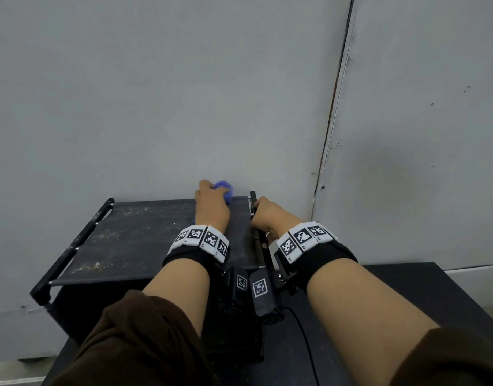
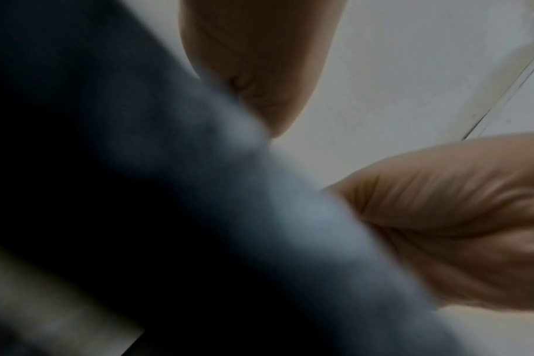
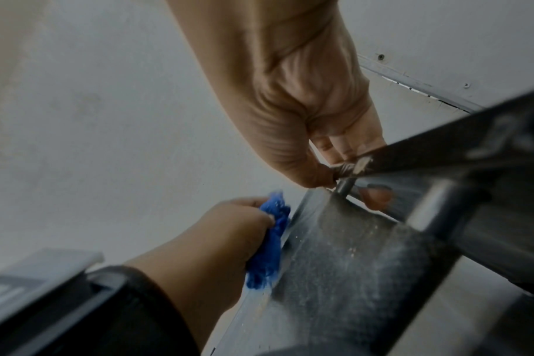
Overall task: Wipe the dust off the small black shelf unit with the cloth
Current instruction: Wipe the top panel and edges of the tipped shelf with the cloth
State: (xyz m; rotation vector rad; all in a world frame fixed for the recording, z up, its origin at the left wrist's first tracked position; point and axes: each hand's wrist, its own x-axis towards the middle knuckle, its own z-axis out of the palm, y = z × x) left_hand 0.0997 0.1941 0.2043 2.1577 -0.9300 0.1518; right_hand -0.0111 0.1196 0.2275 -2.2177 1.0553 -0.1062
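The small black shelf unit (image 1: 128,240) stands against the wall, its fabric top speckled with pale dust (image 1: 107,234) on the left half. My left hand (image 1: 212,207) rests at the top's far right corner and grips a crumpled blue cloth (image 1: 226,189) against the back edge. The right wrist view shows the same left hand (image 3: 223,240) with the cloth (image 3: 271,240) bunched on the dusty top (image 3: 336,253). My right hand (image 1: 267,215) is curled round the shelf's right side bar (image 1: 260,240), seen up close with thumb and fingers (image 3: 317,178) wrapped on the bar. The left wrist view is blurred.
A grey wall (image 1: 156,93) rises directly behind the shelf, with a vertical panel seam (image 1: 334,107) to the right. The unit sits on a black surface (image 1: 406,288) that extends right and toward me. A thin black cable (image 1: 303,335) runs across it.
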